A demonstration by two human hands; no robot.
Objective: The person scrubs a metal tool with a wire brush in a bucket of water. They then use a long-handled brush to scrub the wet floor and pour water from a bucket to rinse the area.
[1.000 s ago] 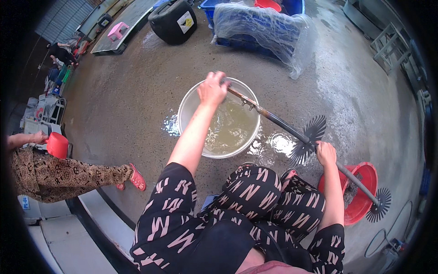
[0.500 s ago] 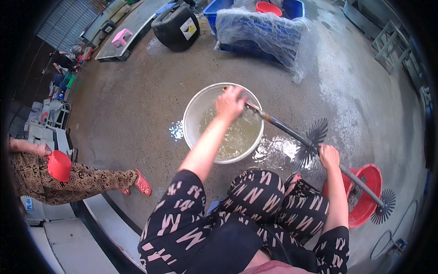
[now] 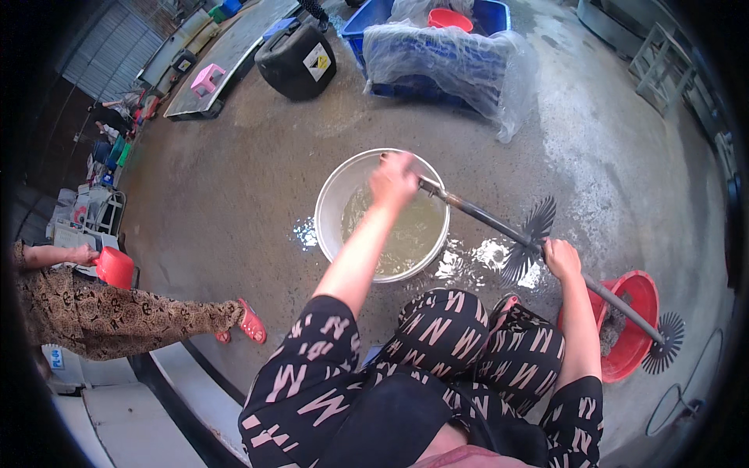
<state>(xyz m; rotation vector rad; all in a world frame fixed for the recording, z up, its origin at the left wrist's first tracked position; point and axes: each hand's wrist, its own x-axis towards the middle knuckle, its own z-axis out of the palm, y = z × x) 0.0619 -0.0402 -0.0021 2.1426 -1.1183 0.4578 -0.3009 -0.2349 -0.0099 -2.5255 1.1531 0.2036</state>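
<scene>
Long dark shaft [image 3: 491, 221] with spiky discs [image 3: 541, 218] slants from over the white tub [image 3: 331, 214] down-right across the red bucket [image 3: 640, 292], right hand [image 3: 562, 258] clenched round it beside the upper disc, left hand [image 3: 393, 183] at the far end, blurred, grip can't be told.

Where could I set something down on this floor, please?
Bare floor lies left of the white tub, toward the red shoe and black canister, and between tub and blue crate. Right of the tub is crowded: the right hand grips a shaft reaching over the red bucket.
</scene>
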